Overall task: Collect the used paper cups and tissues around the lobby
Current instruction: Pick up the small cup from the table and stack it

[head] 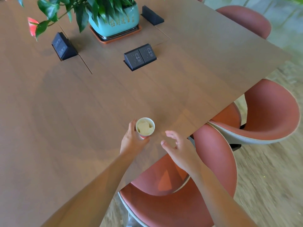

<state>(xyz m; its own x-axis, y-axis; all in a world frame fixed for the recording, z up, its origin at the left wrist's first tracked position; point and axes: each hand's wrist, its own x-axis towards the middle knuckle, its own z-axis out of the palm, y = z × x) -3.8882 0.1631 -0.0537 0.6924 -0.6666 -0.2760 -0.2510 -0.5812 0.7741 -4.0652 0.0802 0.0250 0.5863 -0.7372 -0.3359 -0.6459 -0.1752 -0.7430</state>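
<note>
Our left grip (131,139) wraps the cup (152,124), lower middle of the frame.
Both bare forearms reach up from the bottom edge over the desk (82,112). The left grip's fingers and thumb curl round the upright cup, which sits near the desk's edge with a tissue (144,128) inside. The right grip (177,149) hovers just right of it, fingers spread, holding nothing. The teal pot (114,25) at the top bears gold characters too blurred to read.
</note>
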